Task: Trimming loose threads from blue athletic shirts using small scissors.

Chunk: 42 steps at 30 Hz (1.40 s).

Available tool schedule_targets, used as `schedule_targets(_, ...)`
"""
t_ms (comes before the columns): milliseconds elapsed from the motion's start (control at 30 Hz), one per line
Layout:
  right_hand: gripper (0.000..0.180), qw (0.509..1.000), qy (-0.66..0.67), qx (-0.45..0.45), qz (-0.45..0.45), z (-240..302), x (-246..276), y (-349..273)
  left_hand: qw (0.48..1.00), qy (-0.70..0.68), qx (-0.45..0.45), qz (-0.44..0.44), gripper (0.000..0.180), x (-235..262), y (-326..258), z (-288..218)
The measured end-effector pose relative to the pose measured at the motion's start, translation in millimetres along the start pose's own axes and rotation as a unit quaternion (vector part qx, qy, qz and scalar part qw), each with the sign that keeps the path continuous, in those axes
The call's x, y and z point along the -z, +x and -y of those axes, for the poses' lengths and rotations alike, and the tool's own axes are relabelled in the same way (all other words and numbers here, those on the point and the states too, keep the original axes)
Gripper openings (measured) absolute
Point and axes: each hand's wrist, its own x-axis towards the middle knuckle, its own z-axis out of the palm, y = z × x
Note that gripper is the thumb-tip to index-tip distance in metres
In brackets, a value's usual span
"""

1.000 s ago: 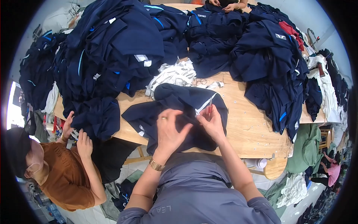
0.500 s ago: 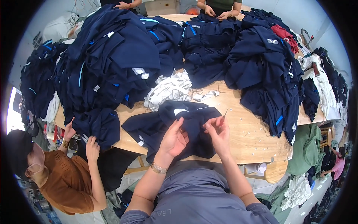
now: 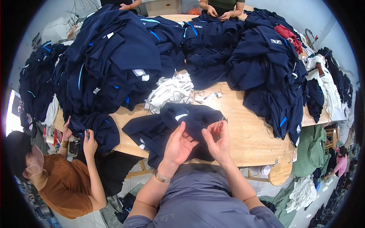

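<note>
A navy garment (image 3: 173, 131) with small white patches lies spread on the table in front of me. My left hand (image 3: 180, 146) is over its near part, palm turned up and fingers apart, with nothing visible in it. Close by on the right, my right hand (image 3: 218, 140) has its fingers curled round a small pair of scissors (image 3: 221, 121). Their pointed metal blades stick up past my fingers, and a bit of red shows at the handle. My palm hides most of that handle.
White cloth strips (image 3: 171, 91) lie heaped beyond the garment. Large navy garment piles stand at the left (image 3: 114, 57) and right (image 3: 266, 68). A co-worker in a brown top (image 3: 66, 186) handles navy cloth at my left. Another person's hands (image 3: 220, 16) work across the table.
My right hand has come slightly left, closer to my left hand, and the scissors have turned more upright. My left hand has shifted a little right. The left co-worker's hands have moved slightly.
</note>
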Motion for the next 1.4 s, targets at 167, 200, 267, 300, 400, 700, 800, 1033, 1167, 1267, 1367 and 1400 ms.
schedule_targets(167, 0.029, 0.985, -0.164, 0.019, 0.045, 10, 8, -3, 0.999, 0.007, -0.048, 0.013, 0.037, -6, -1, 2)
schedule_targets(200, 0.029, 0.985, -0.164, 0.018, 0.047, 10, 10, -6, 0.998, 0.009, -0.059, 0.014, 0.036, -5, -1, 3)
schedule_targets(267, 0.028, 0.959, -0.261, 0.061, 0.096, 6, 14, -9, 0.997, 0.009, -0.069, 0.016, 0.034, -7, -2, 4)
schedule_targets(300, 0.027, 0.954, -0.274, 0.067, 0.098, 4, 15, -9, 0.996, 0.024, -0.082, 0.020, 0.034, -7, -1, 5)
schedule_targets(400, 0.022, 0.984, -0.175, 0.006, 0.040, 6, 12, -12, 0.994, 0.029, -0.102, 0.016, 0.032, -5, 0, 10)
schedule_targets(700, 0.016, 0.993, -0.104, 0.046, 0.035, 4, -4, -11, 0.987, 0.087, -0.128, 0.041, 0.029, 13, 2, 21)
schedule_targets(800, 0.020, 0.990, -0.076, 0.035, 0.117, 14, 2, -18, 0.988, 0.085, -0.123, 0.024, 0.028, 8, 1, 18)
schedule_targets(1033, 0.033, 0.997, -0.001, -0.068, 0.038, 0, 14, -21, 0.998, 0.032, -0.049, 0.033, 0.028, -11, -4, 13)
schedule_targets(1167, 0.031, 0.995, 0.028, -0.092, 0.009, -1, 7, -12, 0.995, -0.056, 0.030, 0.079, 0.037, 1, -2, 15)
schedule_targets(1267, 0.022, 0.995, -0.068, -0.069, 0.039, -20, 16, -15, 0.997, -0.024, 0.068, 0.005, 0.029, -5, 0, 15)
schedule_targets(1367, 0.015, 0.990, -0.126, -0.033, 0.051, -21, 22, -20, 0.998, 0.061, 0.000, -0.028, 0.030, 13, 8, 21)
schedule_targets(1400, 0.016, 0.990, -0.121, -0.033, 0.069, -19, 24, -22, 0.991, 0.110, -0.056, -0.048, 0.027, 12, 9, 20)
